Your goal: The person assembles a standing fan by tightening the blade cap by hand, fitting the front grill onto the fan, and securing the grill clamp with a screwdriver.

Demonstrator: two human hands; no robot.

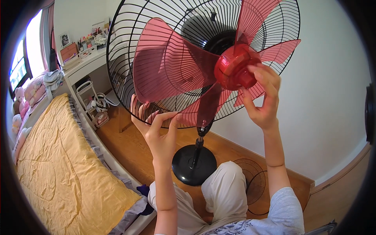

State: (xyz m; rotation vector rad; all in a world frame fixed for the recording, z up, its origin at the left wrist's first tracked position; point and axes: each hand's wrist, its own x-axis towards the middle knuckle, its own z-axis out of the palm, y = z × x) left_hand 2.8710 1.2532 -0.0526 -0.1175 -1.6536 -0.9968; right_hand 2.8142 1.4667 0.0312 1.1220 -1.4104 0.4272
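Observation:
A black stand fan with translucent red blades [168,64] fills the upper middle, its front uncovered. The black wire rear grille [111,58] stands behind the blades. My left hand [158,131] is at the lower left rim, thumb and index finger pinching the edge of a lower blade, the other fingers bent against the grille and blade. My right hand [266,96] has its thumb and fingers closed round the red knob [246,79] at the centre of the red hub [229,66]; the fingers are slightly blurred. A black pole and round base [186,172] support the fan.
A round wire front grille [256,184] lies on the wooden floor beside my right knee. To the left is a bed with a yellow quilt [62,168]. A white desk [90,60] with small items stands behind it, and a white wall [321,98] rises at the right.

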